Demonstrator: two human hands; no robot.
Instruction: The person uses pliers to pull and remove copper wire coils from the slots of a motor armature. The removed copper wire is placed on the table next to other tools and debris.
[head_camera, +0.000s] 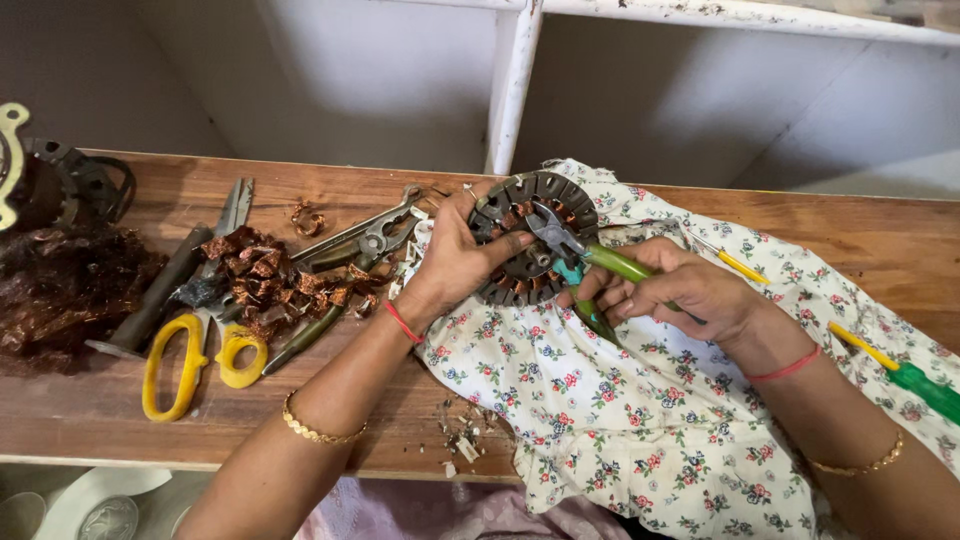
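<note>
Left hand (455, 262): grips the round motor stator (530, 238) at its left rim, thumb laid across the face, fingers behind. The grasp is closed on the part, which keeps the ring tilted up toward the camera.
Right hand (670, 292): wrapped around the green handles of the pliers (575, 255), fingers closed on them. The handles run down and right from the stator into the palm.
Pliers jaws: set on the copper windings near the stator centre; whether they are clamped on wire cannot be told.
Stator position: on the floral cloth (620, 410), near the rear half of the wooden bench (90, 410), between both hands.
Cloth: spreads from the stator over the front bench edge, so it lies under the work and cushions it.
Left of the work: a pile of cut copper scraps (275, 280), yellow-handled scissors (190, 365), and a second pair of pliers (370, 240), all near the left wrist.
Far left: a mass of removed brown wire (55, 290), well apart from the hands.
Right side: a green-and-yellow screwdriver (905, 372) lies on the cloth beyond the right forearm.
Front edge: small debris (462, 430) sits close to the bench lip.
Open room: bare wood shows at far right behind the cloth and at front left; the wall behind limits rearward movement.
</note>
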